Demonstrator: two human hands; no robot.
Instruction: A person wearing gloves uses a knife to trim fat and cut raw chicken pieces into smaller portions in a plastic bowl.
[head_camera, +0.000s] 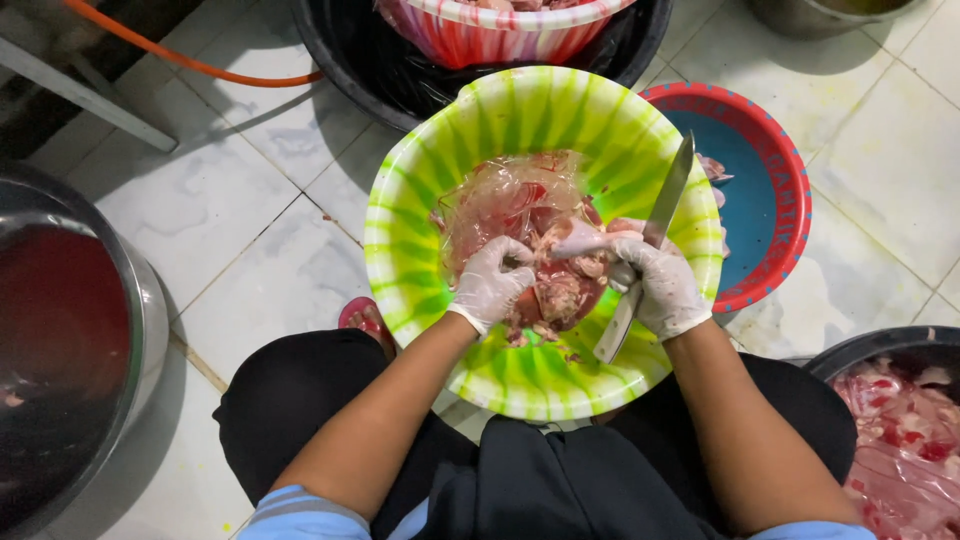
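Note:
A green-and-white striped plastic bowl (520, 110) rests on my lap, holding raw meat pieces (560, 290) and a clear plastic bag (505, 200) with red stains. My left hand (490, 282), in a white glove, grips the meat at its left side. My right hand (655, 285), also gloved, holds a long knife (655, 230) with the blade pointing up and away, while its forefinger presses on the meat.
A blue bowl with a red rim (780, 190) sits to the right, a black tub (400, 80) holding a red-striped bowl (500, 35) behind. A steel basin (90, 330) stands left, another tub of raw meat (905, 430) right. An orange hose (180, 55) crosses the tiled floor.

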